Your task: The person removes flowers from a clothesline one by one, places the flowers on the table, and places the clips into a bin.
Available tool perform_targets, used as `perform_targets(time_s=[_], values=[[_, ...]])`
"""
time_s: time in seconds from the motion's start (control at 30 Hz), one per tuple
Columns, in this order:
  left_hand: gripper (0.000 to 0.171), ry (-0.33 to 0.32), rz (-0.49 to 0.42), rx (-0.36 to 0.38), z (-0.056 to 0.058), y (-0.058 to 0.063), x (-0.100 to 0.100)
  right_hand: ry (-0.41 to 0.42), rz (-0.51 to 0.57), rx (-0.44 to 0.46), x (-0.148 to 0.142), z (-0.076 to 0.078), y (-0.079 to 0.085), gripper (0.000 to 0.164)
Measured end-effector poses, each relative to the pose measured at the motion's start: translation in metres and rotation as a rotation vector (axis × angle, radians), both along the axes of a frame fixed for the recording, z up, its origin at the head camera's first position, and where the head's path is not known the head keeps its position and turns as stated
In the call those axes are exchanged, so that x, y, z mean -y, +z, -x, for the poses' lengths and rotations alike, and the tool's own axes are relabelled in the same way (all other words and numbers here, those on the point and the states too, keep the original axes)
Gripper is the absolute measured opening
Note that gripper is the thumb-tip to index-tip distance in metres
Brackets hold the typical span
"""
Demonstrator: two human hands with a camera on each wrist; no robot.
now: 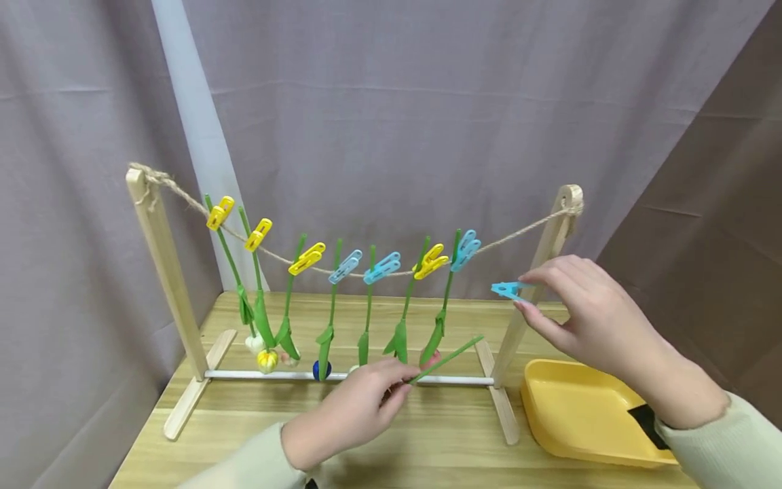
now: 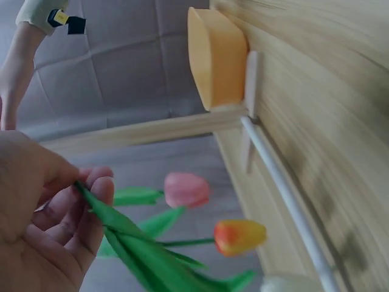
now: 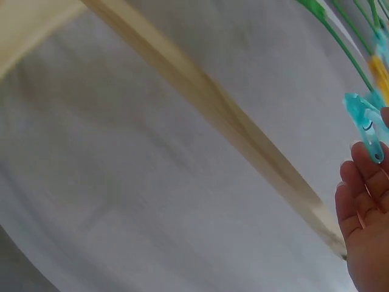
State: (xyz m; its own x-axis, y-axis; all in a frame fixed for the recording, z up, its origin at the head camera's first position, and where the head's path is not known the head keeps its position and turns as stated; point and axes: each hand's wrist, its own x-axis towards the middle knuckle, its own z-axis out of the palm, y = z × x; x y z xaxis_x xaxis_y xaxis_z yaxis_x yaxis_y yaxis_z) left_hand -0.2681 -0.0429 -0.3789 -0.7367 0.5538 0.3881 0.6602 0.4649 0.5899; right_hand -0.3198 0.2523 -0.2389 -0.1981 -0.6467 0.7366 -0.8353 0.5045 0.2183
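Note:
My left hand [image 1: 360,401] pinches the green stem [image 1: 452,358] of an artificial tulip below the rope's right half. In the left wrist view the tulip's leaves [image 2: 137,252] trail from my thumb and fingers; its bloom cannot be made out. My right hand [image 1: 586,319], near the right post, pinches a light blue clothespin [image 1: 506,291] by its handles. Along the sagging twine rope [image 1: 507,238], yellow clothespins [image 1: 258,235] and blue clothespins [image 1: 383,268] hold several tulips upside down. Among their blooms are a pink one [image 2: 186,190] and an orange-yellow one [image 2: 240,237].
Two wooden posts [image 1: 168,278] with flat feet carry the rope, joined low down by a white rod [image 1: 269,375]. A yellow tray [image 1: 550,441] stands on the wooden table [image 1: 427,455] at the right. Grey curtains [image 1: 391,136] hang behind.

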Motion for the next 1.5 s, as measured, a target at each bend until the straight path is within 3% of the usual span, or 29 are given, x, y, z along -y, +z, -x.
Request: perform_targets(time_s=[0.27,0.43,0.57,0.77,1.17,1.5], values=[[0.016,0.031,0.111,-0.029,-0.003,-0.02,0.014,-0.065,-0.024,0.128,-0.016,0.003,-0.049,0.036],[0.018,0.039,0.164,-0.027,-0.006,-0.027,0.022,-0.116,-0.03,0.201,-0.028,0.003,-0.07,0.031],[0.014,0.041,0.2,-0.065,-0.009,-0.034,0.028,-0.168,-0.048,0.33,-0.036,-0.003,-0.082,0.016],[0.013,0.052,0.278,-0.096,-0.014,-0.045,0.035,-0.304,-0.037,0.502,-0.048,-0.016,-0.106,0.026],[0.012,0.108,0.403,-0.028,-0.015,-0.061,0.049,-0.49,0.033,0.603,-0.088,-0.022,-0.145,0.022],[0.014,0.129,0.453,-0.017,-0.019,-0.076,0.063,-0.542,0.056,0.655,-0.118,-0.022,-0.168,0.021]])
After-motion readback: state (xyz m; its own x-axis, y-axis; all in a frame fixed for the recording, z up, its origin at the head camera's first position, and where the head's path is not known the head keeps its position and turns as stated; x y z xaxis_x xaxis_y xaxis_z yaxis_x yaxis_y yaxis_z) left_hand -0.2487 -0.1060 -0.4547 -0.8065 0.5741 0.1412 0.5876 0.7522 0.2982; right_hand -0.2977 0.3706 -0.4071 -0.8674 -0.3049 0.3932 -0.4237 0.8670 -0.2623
